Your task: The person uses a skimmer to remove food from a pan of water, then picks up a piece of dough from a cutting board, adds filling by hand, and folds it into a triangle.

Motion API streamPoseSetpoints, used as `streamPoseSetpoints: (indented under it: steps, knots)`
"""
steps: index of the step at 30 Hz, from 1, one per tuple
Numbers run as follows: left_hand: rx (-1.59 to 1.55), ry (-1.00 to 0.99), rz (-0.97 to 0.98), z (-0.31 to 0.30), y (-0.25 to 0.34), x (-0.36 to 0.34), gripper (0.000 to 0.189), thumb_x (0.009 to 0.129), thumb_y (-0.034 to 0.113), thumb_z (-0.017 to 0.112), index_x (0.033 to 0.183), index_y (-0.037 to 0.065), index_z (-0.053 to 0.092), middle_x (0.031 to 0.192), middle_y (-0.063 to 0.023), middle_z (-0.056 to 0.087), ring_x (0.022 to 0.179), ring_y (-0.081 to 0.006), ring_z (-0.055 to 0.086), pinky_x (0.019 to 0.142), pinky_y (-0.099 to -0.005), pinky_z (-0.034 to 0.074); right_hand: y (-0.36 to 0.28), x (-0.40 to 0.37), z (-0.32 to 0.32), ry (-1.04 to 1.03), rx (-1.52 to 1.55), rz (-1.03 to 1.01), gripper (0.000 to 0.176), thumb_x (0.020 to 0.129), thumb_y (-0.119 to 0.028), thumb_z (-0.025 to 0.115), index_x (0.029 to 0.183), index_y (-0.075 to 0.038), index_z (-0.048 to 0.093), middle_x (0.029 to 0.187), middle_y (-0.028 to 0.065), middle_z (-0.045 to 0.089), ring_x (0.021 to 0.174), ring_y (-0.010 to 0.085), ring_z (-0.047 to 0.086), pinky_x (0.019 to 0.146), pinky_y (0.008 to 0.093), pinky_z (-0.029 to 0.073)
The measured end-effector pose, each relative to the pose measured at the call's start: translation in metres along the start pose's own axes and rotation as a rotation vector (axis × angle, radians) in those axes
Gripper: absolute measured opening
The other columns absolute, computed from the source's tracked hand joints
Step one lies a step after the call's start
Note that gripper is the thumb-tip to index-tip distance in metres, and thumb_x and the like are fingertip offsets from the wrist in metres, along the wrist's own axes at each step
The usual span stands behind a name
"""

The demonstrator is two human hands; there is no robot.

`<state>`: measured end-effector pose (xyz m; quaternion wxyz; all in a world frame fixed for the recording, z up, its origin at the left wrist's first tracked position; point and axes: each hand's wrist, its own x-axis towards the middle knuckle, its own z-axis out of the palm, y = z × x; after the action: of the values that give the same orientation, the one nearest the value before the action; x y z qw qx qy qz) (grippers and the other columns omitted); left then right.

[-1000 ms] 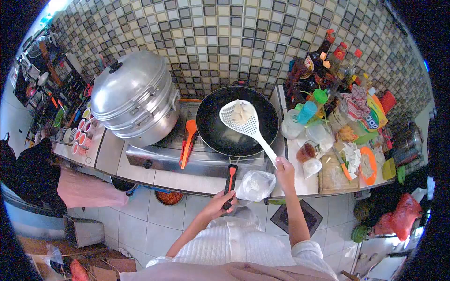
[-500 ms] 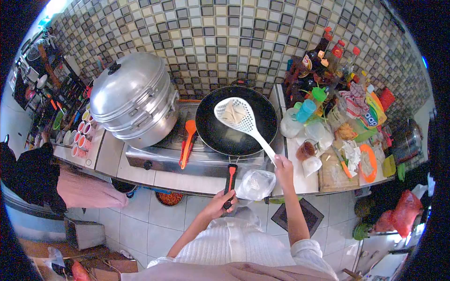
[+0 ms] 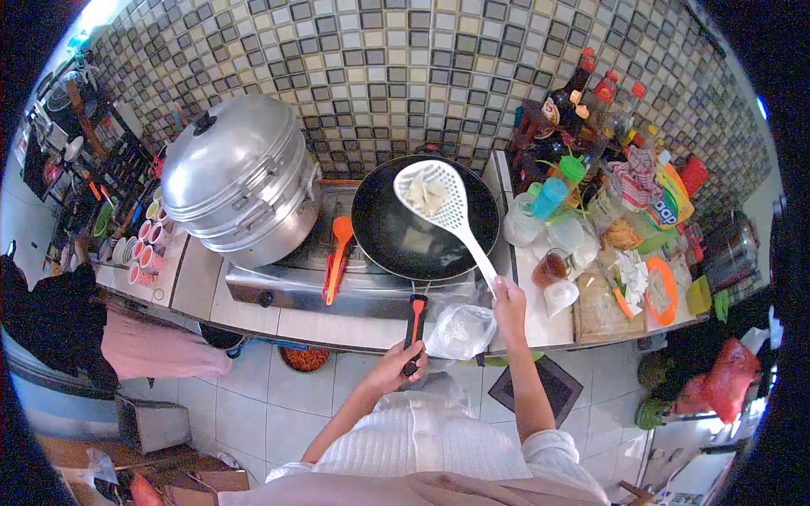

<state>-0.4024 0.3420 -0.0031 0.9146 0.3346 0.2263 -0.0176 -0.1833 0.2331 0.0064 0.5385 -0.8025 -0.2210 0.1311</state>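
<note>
My left hand (image 3: 396,366) is closed round the black and orange handle of a dark wok (image 3: 405,249) on the gas stove (image 3: 295,295). In my right hand (image 3: 509,310) is the handle of a white slotted ladle (image 3: 464,221), held above the wok. A pale folded piece of food (image 3: 429,194) lies in the ladle's bowl. Some clear liquid seems to be at the bottom of the wok. Between my hands, a clear plastic bag (image 3: 462,332) with something whitish sits at the counter's edge.
A large lidded steamer (image 3: 240,177) and an orange spatula (image 3: 339,253) are left of the wok. Bottles (image 3: 569,93), jars, a cutting board (image 3: 595,312) and an orange-rimmed plate (image 3: 662,291) crowd the right side. Another person (image 3: 63,320) stands at the far left.
The ladle has risen slightly in view and shifted a little to the right with the food in it. My left hand stays on the wok handle.
</note>
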Motion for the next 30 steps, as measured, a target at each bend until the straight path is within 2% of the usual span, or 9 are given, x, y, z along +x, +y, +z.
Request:
streamPoseSetpoints:
  steps: [9, 12, 14, 15, 17, 21, 24, 26, 30]
  knots:
    - [-0.020, -0.011, -0.005, -0.004, -0.003, 0.002, 0.022, 0.089, 0.030, 0.044, 0.088, 0.009, 0.042, 0.065, 0.0011, 0.042, 0.050, -0.0093, 0.041, 0.040, -0.0207, 0.031, -0.011, 0.003, -0.001, 0.042, 0.031, -0.008, 0.029, 0.087, -0.025, 0.042, 0.079, 0.000, 0.055, 0.052, 0.0061, 0.043, 0.048, 0.0140, 0.043, 0.047, 0.0293, 0.036]
    - [-0.022, -0.019, 0.000, -0.006, -0.004, 0.003, 0.022, 0.089, 0.030, 0.044, 0.089, 0.008, 0.042, 0.065, 0.0010, 0.042, 0.050, -0.0094, 0.041, 0.039, -0.0206, 0.031, -0.009, 0.003, 0.000, 0.008, -0.049, -0.084, 0.029, 0.087, -0.025, 0.042, 0.078, 0.000, 0.055, 0.051, 0.0040, 0.042, 0.048, 0.0121, 0.042, 0.047, 0.0285, 0.035]
    - [-0.023, -0.017, -0.015, -0.004, -0.001, 0.001, 0.022, 0.089, 0.029, 0.044, 0.090, 0.008, 0.042, 0.065, 0.0009, 0.043, 0.050, -0.0097, 0.042, 0.040, -0.0209, 0.031, -0.005, 0.006, 0.002, 0.041, 0.140, -0.025, 0.034, 0.088, -0.029, 0.046, 0.070, -0.001, 0.054, 0.052, -0.0050, 0.036, 0.044, 0.0036, 0.031, 0.039, 0.0216, 0.024]
    - [-0.023, -0.016, -0.014, -0.004, -0.002, 0.001, 0.022, 0.089, 0.029, 0.044, 0.090, 0.008, 0.042, 0.065, 0.0009, 0.043, 0.050, -0.0097, 0.042, 0.040, -0.0209, 0.031, -0.008, 0.004, 0.002, 0.040, 0.141, -0.025, 0.034, 0.088, -0.029, 0.046, 0.070, -0.001, 0.054, 0.052, -0.0050, 0.036, 0.044, 0.0036, 0.031, 0.039, 0.0216, 0.024]
    - [-0.037, 0.002, -0.018, -0.004, -0.003, 0.002, 0.021, 0.089, 0.029, 0.044, 0.090, 0.008, 0.042, 0.065, 0.0008, 0.043, 0.050, -0.0101, 0.042, 0.042, -0.0215, 0.032, -0.017, 0.000, 0.001, -0.016, -0.007, 0.005, 0.028, 0.087, -0.024, 0.042, 0.079, 0.000, 0.055, 0.053, 0.0042, 0.045, 0.049, 0.0122, 0.043, 0.047, 0.0284, 0.035]
    - [-0.023, -0.003, -0.017, -0.006, -0.003, 0.002, 0.021, 0.089, 0.028, 0.044, 0.089, 0.007, 0.042, 0.065, 0.0006, 0.042, 0.050, -0.0104, 0.042, 0.043, -0.0221, 0.033, -0.004, 0.006, 0.000, -0.007, 0.050, 0.062, 0.028, 0.087, -0.024, 0.042, 0.079, 0.000, 0.055, 0.054, 0.0055, 0.047, 0.049, 0.0131, 0.045, 0.048, 0.0284, 0.036]
    - [-0.043, -0.021, -0.012, -0.006, -0.004, 0.003, 0.022, 0.089, 0.029, 0.044, 0.089, 0.007, 0.042, 0.065, 0.0004, 0.042, 0.050, -0.0104, 0.042, 0.042, -0.0220, 0.033, 0.003, 0.008, 0.004, 0.066, 0.054, -0.008, 0.029, 0.087, -0.025, 0.042, 0.080, 0.001, 0.055, 0.055, 0.0058, 0.047, 0.051, 0.0137, 0.046, 0.050, 0.0288, 0.037]
    - [-0.031, -0.014, -0.016, -0.005, -0.003, 0.003, 0.022, 0.089, 0.029, 0.044, 0.089, 0.007, 0.042, 0.065, 0.0003, 0.042, 0.050, -0.0105, 0.042, 0.042, -0.0217, 0.032, -0.009, 0.004, 0.003, 0.033, 0.087, -0.042, 0.034, 0.089, -0.028, 0.043, 0.072, -0.001, 0.054, 0.052, -0.0052, 0.036, 0.044, 0.0036, 0.032, 0.039, 0.0228, 0.025]
    - [-0.059, -0.021, -0.002, -0.002, -0.002, 0.001, 0.022, 0.089, 0.029, 0.045, 0.088, 0.007, 0.042, 0.065, 0.0004, 0.042, 0.050, -0.0104, 0.042, 0.041, -0.0217, 0.032, -0.005, 0.009, 0.006, 0.133, 0.064, -0.122, 0.036, 0.089, -0.029, 0.044, 0.070, 0.000, 0.053, 0.052, -0.0046, 0.036, 0.044, 0.0041, 0.033, 0.040, 0.0229, 0.025]
